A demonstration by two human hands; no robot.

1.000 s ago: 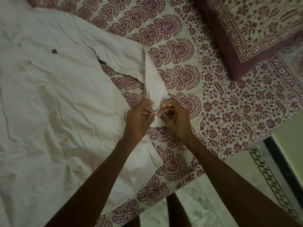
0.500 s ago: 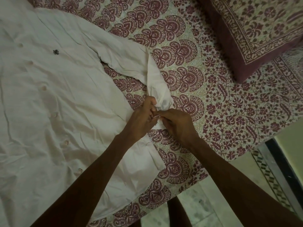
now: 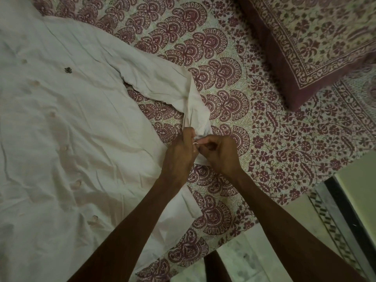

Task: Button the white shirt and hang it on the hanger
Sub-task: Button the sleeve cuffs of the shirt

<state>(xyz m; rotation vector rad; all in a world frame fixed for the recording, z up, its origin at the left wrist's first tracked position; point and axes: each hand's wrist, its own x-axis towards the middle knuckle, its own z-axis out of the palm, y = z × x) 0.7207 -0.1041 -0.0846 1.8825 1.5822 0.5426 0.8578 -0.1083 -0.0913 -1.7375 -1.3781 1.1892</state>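
Shirt [image 3: 67, 139] cuff [image 3: 198, 119] is pinched between left hand [image 3: 179, 153] and right hand [image 3: 220, 153], both closed on it at the bed [image 3: 274, 129] edge. Front buttons appear fastened across the flat-laid body. Cuff buttoning seems unfinished; hanging remains, and no hanger is seen.

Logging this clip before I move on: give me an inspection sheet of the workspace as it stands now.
Surface: bed with maroon-printed bedsheet, white shirt spread on it.
Job's things: white shirt lies flat, front placket buttons look closed; sleeve cuff gathered at the hands. Hanger: nothing seen.
Clutter: patterned pillow at upper right.
Grippers: left hand and right hand both pinch the cuff, touching each other; a small button shows between them.
Cables: nothing seen.
Surroundings: tiled floor below the bed edge.
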